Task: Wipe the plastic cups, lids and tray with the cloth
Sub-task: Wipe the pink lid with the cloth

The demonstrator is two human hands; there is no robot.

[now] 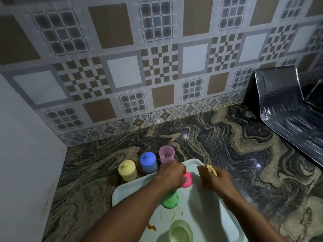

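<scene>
Though blurred, cloth (204, 172) in right hand (217, 181)

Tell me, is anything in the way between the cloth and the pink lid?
No, nothing visible. The cloth, gripped in the right hand, sits just right of the pink lid, with only bare tray between them. The left hand holds the lid from its other side.

The bench (218, 137) is glossy polished stone. The wall tiles (122, 49) are smooth and glazed. The tray (206, 206) is smooth pale plastic with brown smears. The pink cup (166, 154) is translucent plastic. The blue cup (148, 162), yellow cup (127, 170) and pink lid (187, 179) are opaque plastic. The cloth (205, 172) looks matt. The ridged metal sheet (288, 110) at the bench's far right corner shines.
</scene>
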